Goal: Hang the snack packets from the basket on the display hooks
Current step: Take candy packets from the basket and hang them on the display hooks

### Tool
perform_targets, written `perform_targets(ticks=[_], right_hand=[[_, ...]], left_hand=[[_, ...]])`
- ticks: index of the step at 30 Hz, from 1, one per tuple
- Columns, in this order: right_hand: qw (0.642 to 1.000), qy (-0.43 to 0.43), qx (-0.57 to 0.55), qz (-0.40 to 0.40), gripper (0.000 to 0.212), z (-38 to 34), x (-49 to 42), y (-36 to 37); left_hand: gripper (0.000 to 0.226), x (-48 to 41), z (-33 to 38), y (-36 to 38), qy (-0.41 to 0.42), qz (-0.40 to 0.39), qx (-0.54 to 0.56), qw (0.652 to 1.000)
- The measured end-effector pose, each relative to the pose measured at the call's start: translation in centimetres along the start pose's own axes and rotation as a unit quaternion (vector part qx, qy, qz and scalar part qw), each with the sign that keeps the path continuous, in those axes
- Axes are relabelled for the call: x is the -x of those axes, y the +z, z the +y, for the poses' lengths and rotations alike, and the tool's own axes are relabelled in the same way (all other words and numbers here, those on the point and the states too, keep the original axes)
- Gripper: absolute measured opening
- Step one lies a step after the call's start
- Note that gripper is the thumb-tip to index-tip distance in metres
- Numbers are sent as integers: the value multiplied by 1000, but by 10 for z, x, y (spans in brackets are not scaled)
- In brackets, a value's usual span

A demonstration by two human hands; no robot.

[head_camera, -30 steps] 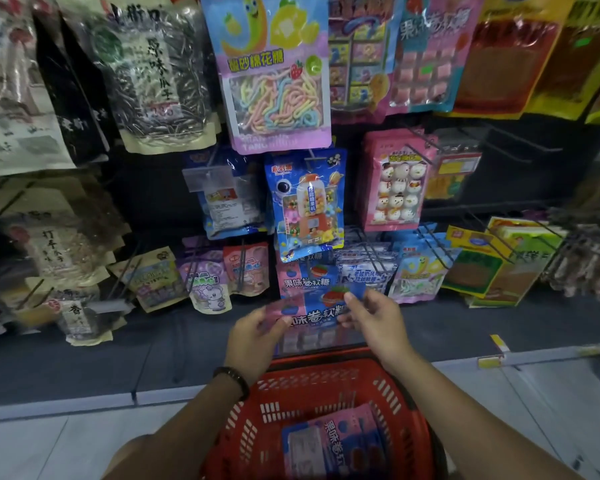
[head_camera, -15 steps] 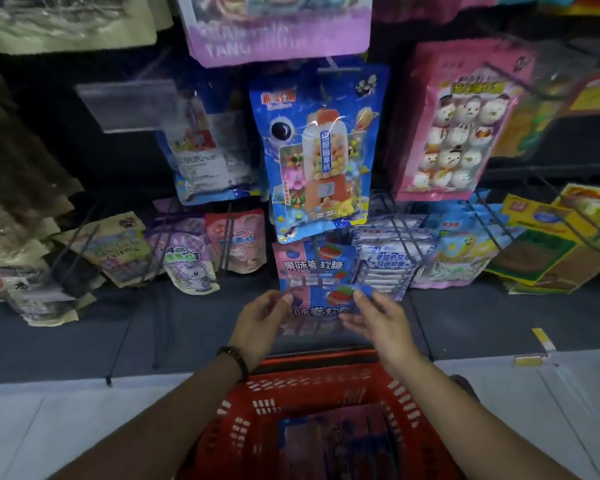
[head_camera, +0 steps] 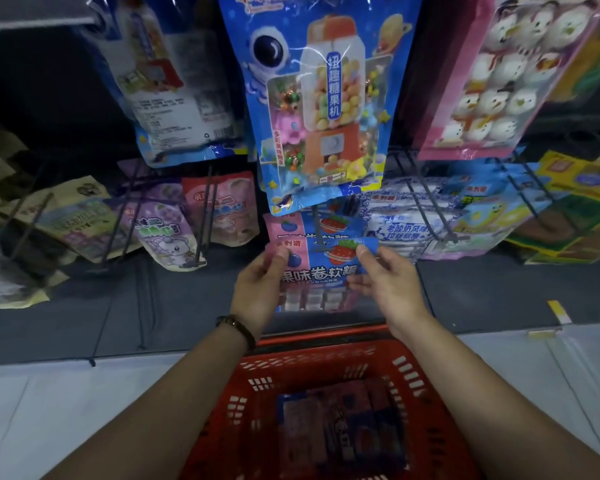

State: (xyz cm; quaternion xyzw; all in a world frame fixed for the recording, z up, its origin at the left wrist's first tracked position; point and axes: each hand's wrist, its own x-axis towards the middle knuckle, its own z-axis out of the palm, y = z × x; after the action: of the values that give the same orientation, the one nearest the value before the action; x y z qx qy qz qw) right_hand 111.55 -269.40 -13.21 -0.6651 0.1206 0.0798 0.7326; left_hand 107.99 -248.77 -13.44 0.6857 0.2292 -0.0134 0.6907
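A large blue candy-machine packet hangs on the display. Lower down, in front of the shelf's front edge, the red basket holds more packets. Between them, the pink-and-blue snack packet is held up against a matching hung packet. The left hand pinches its top left corner and the right hand its top right.

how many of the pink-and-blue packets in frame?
3. Held packet between left hand and right hand; hung packet on the hook behind it; basket packet in red basket. More may be hidden.
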Motion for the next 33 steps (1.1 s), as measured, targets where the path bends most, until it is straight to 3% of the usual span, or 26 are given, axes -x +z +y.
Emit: perform_targets(ticks=[3,10,12,16,19,24,26,28,30,33], right_hand=[[1000,10,12,7,28,0,-3,4],[1000,-2,1,27,19,-1,-13,16],[1000,-6,-7,24,5,3,-17,18],[1000,0,22,13,58,11,-21,17],[997,-8,82,-12,70,14,-17,13],[982,-61,180,-19,33,18,3,1],[974,-40,221,0,22,22,11,-6],[966,6,258,-18,9,27,21,-13],[955,54,286,-55,10,36,33,-21],[933,132,318,-108,15,60,50,-32]], left_hand=[[31,-8,-3,2,-25,5,0,1000],[33,-25,-3,6,-48,6,14,999],[36,-28,0,7,-47,7,24,999],[40,-34,1,9,-44,0,35,998],[42,-37,1,10,-47,1,48,998],[52,-36,-1,2,-59,35,2,998],[54,-26,-2,-5,-88,45,-31,995],[40,-7,-2,-13,-102,-2,-117,988],[14,17,3,-21,-72,-130,-286,947],[30,56,12,-29,32,-297,-523,798]])
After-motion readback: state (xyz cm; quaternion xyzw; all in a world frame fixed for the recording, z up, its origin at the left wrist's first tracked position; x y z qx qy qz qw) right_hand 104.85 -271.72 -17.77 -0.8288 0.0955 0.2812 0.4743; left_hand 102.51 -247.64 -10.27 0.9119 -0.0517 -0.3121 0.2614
